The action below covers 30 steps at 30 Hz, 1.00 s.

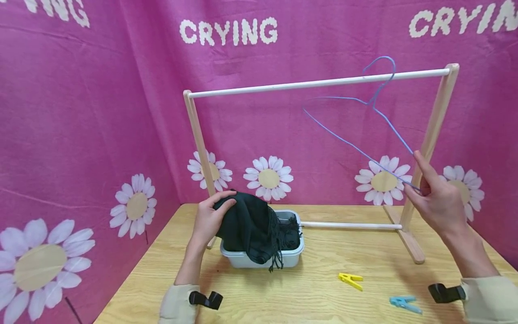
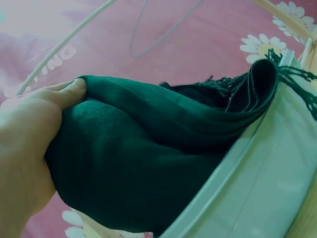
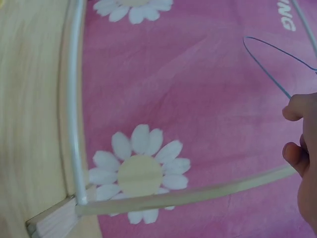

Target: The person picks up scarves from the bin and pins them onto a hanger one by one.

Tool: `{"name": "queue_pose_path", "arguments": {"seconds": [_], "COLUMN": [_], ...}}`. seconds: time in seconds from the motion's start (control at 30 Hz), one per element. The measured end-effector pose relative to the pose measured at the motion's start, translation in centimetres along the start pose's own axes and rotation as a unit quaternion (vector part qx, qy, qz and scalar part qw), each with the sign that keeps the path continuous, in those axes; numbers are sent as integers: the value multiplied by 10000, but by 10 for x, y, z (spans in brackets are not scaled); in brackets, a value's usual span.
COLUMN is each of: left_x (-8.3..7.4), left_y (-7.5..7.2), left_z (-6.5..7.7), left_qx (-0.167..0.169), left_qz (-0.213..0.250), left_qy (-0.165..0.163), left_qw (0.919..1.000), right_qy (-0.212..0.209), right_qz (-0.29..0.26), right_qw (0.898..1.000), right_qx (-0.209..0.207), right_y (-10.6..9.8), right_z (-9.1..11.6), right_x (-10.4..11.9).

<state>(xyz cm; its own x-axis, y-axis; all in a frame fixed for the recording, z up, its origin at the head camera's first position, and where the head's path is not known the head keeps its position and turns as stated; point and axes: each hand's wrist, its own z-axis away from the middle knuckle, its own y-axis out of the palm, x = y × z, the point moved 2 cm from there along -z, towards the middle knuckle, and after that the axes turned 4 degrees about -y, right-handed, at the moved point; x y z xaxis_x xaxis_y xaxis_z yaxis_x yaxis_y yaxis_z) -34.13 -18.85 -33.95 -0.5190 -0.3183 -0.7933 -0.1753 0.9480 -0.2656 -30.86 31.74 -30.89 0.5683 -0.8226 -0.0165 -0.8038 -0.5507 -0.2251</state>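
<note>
Bunched dark cloth with a fringed edge, like a scarf, sits partly raised from a light plastic tub. My left hand pinches its left end between thumb and fingers. In the left wrist view the scarf drapes from that grip to the tub's rim, its fringe hanging over the side. My right hand grips a thin blue wire hanger by its right corner. The hanger is tilted, with its hook at the height of the rack's top bar; I cannot tell whether they touch.
A wooden rack with a white top bar and a lower bar stands behind the tub. On the table lie a yellow clothespin and a blue clothespin. Pink curtains hang behind and at the sides.
</note>
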Motion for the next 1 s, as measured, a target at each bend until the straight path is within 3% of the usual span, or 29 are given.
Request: {"name": "queue_pose_path", "arguments": {"seconds": [0.27, 0.47, 0.67, 0.77, 1.0], "left_x": [-22, -61, -103, -125, -181], "left_y": [1, 6, 6, 3, 0], "left_z": [-7, -24, -46, -56, -71], "left_qx": [-482, -821, -937, -1089, -1503], "left_qz": [84, -8, 121, 224, 780], "left_qy": [875, 1775, 2402, 2598, 2718], "left_qw": [9950, 9807, 9661, 9592, 9473], "right_qy": [-390, -627, -614, -630, -690], "right_qz": [-628, -1059, -1686, -2054, -2508], "right_qw": [9972, 9924, 9838, 9766, 9654], "right_qx": [-97, 39, -12, 96, 195], "right_y": [-3, -4, -3, -1, 5], "right_z": [-13, -18, -24, -28, -34], "right_x": [23, 37, 57, 68, 94]}}
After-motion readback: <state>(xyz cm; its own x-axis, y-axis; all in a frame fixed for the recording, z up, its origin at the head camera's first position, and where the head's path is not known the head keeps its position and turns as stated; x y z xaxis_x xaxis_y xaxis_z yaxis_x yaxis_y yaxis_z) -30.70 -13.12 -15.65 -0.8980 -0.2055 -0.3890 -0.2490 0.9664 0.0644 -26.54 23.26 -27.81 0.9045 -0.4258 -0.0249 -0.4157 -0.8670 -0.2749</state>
